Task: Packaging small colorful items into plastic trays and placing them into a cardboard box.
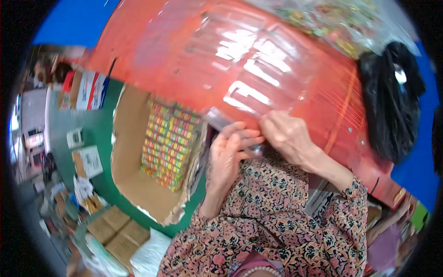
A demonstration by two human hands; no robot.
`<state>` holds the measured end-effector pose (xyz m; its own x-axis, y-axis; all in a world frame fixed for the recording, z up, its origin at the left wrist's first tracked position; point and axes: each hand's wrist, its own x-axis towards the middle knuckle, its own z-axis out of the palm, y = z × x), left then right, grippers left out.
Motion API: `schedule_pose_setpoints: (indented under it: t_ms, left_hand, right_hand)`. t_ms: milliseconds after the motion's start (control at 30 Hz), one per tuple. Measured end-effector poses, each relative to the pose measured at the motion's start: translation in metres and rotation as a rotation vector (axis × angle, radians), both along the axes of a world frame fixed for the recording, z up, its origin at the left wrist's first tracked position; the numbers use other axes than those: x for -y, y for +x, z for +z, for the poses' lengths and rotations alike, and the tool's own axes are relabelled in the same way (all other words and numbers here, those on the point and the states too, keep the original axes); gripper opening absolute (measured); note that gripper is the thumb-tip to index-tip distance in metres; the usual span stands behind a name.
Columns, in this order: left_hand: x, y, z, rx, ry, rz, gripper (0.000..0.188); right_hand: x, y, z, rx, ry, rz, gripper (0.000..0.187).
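My left hand (227,153) is at the near edge of the red tabletop (161,55), its fingers curled toward my right hand and partly blurred. A small shiny, clear piece (256,149) shows under its fingertips; its kind is unclear. My right hand (288,140) is closed just right of it, fingers bent down, with what they grip hidden. Beyond both hands lie clear plastic trays (251,64) with long moulded hollows, reflecting bright light. Another clear plastic edge (215,117) juts out just past the left fingers.
Left of my left arm stands an open cardboard carton (127,138) holding rows of small colourful pieces (168,143). A black plastic bag (390,101) sits at the table's right, below a clear bag of colourful pieces (337,23). Brown boxes (122,235) are on the green floor, lower left.
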<state>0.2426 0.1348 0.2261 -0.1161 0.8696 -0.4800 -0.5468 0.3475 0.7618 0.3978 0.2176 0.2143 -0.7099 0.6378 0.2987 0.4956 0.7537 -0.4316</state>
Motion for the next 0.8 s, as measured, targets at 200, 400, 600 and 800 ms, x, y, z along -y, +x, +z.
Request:
schedule_pose_setpoints:
  t_ms: [200, 400, 600, 800]
  left_hand:
    - [0.002, 0.002, -0.005, 0.132, 0.007, 0.017, 0.039]
    - [-0.006, 0.009, 0.004, 0.298, 0.107, 0.002, 0.035]
    - [-0.019, 0.021, 0.025, 0.229, 0.175, -0.108, 0.042]
    - [-0.035, 0.014, 0.019, -1.002, 0.478, -0.291, 0.057]
  right_hand:
    - [-0.002, 0.001, 0.013, -0.114, -0.091, -0.106, 0.019]
    - [0.019, -0.004, 0.047, -0.198, -0.402, 0.049, 0.032]
    - [0.014, 0.027, 0.061, -0.213, -0.295, -0.076, 0.018]
    - [-0.005, 0.082, 0.055, -0.176, -0.018, -0.530, 0.009]
